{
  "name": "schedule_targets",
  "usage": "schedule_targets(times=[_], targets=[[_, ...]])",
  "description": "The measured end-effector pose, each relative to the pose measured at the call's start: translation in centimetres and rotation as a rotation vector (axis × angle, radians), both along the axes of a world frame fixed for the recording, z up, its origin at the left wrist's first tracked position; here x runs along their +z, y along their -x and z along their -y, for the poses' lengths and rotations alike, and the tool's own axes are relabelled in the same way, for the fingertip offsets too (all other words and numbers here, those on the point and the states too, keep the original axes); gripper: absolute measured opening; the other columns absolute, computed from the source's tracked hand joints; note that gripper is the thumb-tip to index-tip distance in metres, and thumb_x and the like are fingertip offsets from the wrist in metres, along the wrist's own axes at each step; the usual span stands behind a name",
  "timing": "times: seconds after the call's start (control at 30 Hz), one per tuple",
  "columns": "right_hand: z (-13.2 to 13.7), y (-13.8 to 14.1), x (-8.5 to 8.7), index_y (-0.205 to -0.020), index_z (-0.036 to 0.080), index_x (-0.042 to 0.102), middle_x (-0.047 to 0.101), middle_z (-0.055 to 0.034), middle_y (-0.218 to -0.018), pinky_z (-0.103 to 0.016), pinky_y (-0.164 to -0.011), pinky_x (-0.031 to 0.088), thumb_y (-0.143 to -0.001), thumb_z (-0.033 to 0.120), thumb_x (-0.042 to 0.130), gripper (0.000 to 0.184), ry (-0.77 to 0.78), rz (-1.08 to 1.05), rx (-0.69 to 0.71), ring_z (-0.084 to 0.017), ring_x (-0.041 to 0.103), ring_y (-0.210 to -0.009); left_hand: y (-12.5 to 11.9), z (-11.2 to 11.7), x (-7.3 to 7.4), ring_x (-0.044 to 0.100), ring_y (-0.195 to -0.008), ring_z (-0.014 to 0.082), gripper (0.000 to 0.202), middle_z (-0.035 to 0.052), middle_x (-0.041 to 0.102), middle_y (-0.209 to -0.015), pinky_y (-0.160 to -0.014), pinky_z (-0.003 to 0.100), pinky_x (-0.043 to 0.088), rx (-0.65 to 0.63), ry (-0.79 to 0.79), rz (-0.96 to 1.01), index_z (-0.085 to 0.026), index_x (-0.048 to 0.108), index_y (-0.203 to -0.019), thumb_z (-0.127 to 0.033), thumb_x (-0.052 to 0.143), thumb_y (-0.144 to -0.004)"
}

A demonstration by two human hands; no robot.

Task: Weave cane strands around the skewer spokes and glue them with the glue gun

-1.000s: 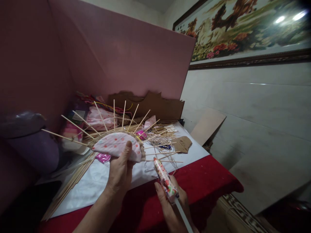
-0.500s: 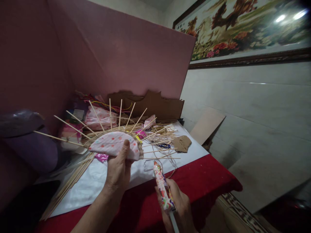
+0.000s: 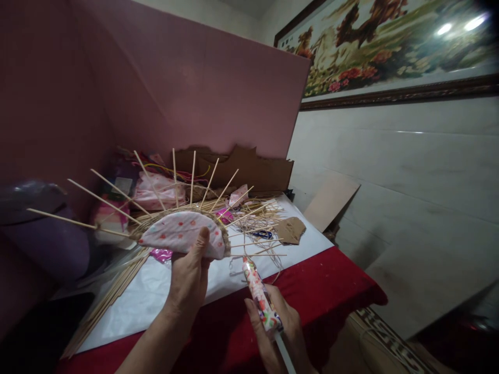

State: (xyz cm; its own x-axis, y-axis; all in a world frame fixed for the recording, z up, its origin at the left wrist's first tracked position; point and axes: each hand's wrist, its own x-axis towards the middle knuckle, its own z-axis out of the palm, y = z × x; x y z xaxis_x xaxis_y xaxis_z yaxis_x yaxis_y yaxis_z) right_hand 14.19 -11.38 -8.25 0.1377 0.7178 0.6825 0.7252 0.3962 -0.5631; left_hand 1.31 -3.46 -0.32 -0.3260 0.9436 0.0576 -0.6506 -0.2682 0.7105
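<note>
My left hand (image 3: 189,275) grips a half-round piece covered in white cloth with reddish dots (image 3: 177,234), its thumb pressed on the front and the other fingers hidden behind. Thin wooden sticks (image 3: 194,176) fan out from its curved edge, where a rough tan band shows. Lower right, my right hand (image 3: 278,322) is wrapped round a flower-patterned glue gun (image 3: 259,293). A pale glue stick (image 3: 285,354) juts from its back end. The nozzle points up and away, near the lowest sticks at the right end of the half-round piece; whether it touches one, I cannot tell.
A white sheet (image 3: 307,236) lies on a red tablecloth (image 3: 331,291). Loose sticks (image 3: 105,306) run along the left. Twine, a blue cutter (image 3: 263,235) and a cardboard scrap (image 3: 290,230) lie at right. Behind stand torn cardboard (image 3: 253,169), dotted cloth (image 3: 159,189) and a pink panel (image 3: 202,88).
The half-round piece has tipped slightly, its left sticks reaching farther left and nearer. My right hand with the glue gun has shifted a little to the left. Both grips stay the same.
</note>
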Motion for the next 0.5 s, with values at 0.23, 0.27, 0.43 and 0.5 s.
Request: schedule_targets(times=[0.23, 0.27, 0.43, 0.5], targets=[[1.6, -0.7, -0.5, -0.089, 0.017, 0.063, 0.066, -0.0059, -0.066, -0.026, -0.051, 0.050, -0.076, 0.050, 0.057, 0.036, 0.144, -0.521, -0.090, -0.019, 0.062, -0.056, 0.2, -0.3, -0.3, 0.060, -0.061, 0.0099, 0.030, -0.0007, 0.065, -0.075, -0.052, 0.018, 0.049, 0.035, 0.034, 0.014, -0.015, 0.064, -0.081, -0.022, 0.079, -0.056], [1.8, -1.0, -0.6, -0.090, 0.017, 0.062, 0.065, -0.0050, -0.064, -0.026, -0.052, 0.050, -0.077, 0.052, 0.056, 0.038, 0.165, -0.587, -0.052, -0.018, 0.061, -0.055, 0.2, -0.4, -0.3, 0.060, -0.061, 0.0098, 0.030, -0.0008, 0.065, -0.074, -0.052, 0.019, 0.050, 0.036, 0.049, 0.011, -0.015, 0.064, -0.080, -0.022, 0.079, -0.056], [1.1, -4.8, -0.1, -0.096, 0.015, 0.058, 0.051, 0.0032, -0.048, -0.024, -0.044, 0.044, -0.083, 0.051, 0.045, 0.041, 0.185, -0.685, -0.025, -0.012, 0.049, -0.039, 0.3, -0.7, -0.5, 0.059, -0.062, 0.0098, 0.028, -0.0006, 0.063, -0.077, -0.052, 0.020, 0.051, 0.051, 0.071, 0.012, -0.016, 0.065, -0.082, -0.019, 0.078, -0.058], [-0.1, -7.5, 0.6, -0.090, 0.013, 0.060, 0.051, 0.0024, -0.047, -0.024, -0.043, 0.042, -0.080, 0.050, 0.051, 0.040, 0.170, -0.585, -0.185, -0.013, 0.048, -0.039, 0.4, -0.8, -0.5, 0.059, -0.065, 0.0102, 0.026, 0.0001, 0.064, -0.079, -0.055, 0.021, 0.053, 0.053, 0.054, 0.011, -0.016, 0.065, -0.082, -0.018, 0.077, -0.059]])
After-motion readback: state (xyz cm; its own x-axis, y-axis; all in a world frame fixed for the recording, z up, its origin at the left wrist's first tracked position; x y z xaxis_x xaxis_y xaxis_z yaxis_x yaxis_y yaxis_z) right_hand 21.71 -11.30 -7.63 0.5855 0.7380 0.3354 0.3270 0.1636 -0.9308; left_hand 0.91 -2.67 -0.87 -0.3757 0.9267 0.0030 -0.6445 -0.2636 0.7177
